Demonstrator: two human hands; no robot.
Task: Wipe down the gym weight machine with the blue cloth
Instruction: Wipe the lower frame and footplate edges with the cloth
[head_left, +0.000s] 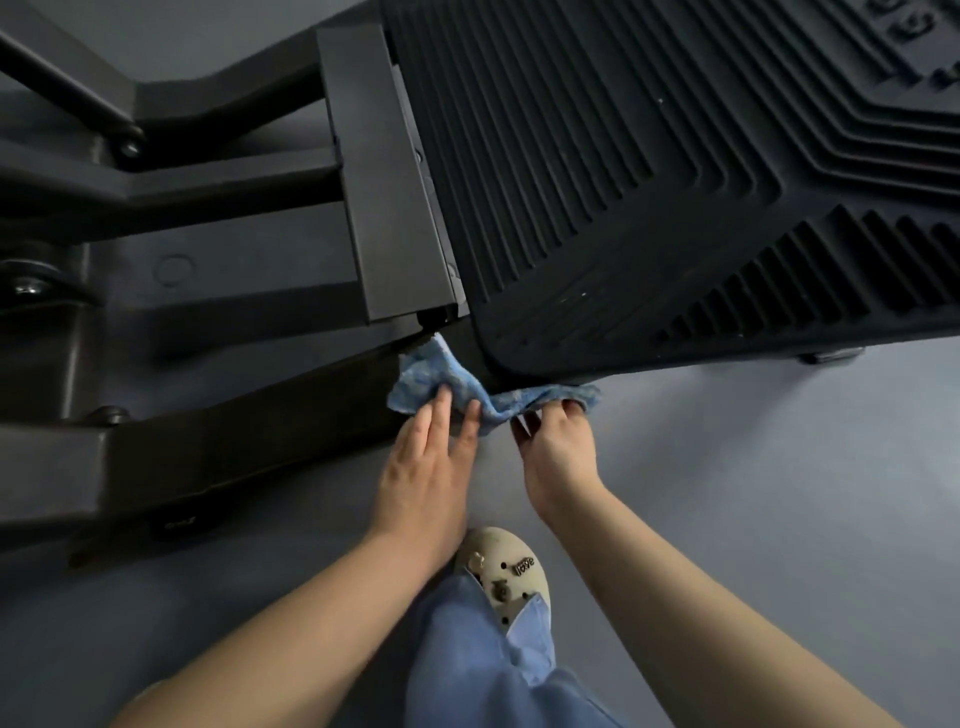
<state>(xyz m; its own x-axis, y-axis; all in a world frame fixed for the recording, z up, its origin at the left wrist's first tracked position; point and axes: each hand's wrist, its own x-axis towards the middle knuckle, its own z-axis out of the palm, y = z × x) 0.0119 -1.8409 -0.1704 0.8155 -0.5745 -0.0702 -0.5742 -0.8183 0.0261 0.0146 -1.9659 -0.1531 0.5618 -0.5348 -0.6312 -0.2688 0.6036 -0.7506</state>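
Under footplate corner (498, 358): blue cloth (441, 376) between both hands

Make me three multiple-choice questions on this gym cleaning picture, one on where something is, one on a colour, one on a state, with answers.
1. Where is the blue cloth?
A. at the ribbed footplate's lower corner
B. draped over the shoe
C. flat on the open floor, away from the machine

2. What colour is the shoe?
A. red
B. cream
C. black

3. What is the right hand doing?
A. hanging idle
B. gripping the cloth
C. resting on the floor

Answers: 1 A, the cloth sits under that corner. 2 B, its upper is pale cream. 3 B, its fingers curl into the cloth; the left hand touches the cloth with straight fingers.
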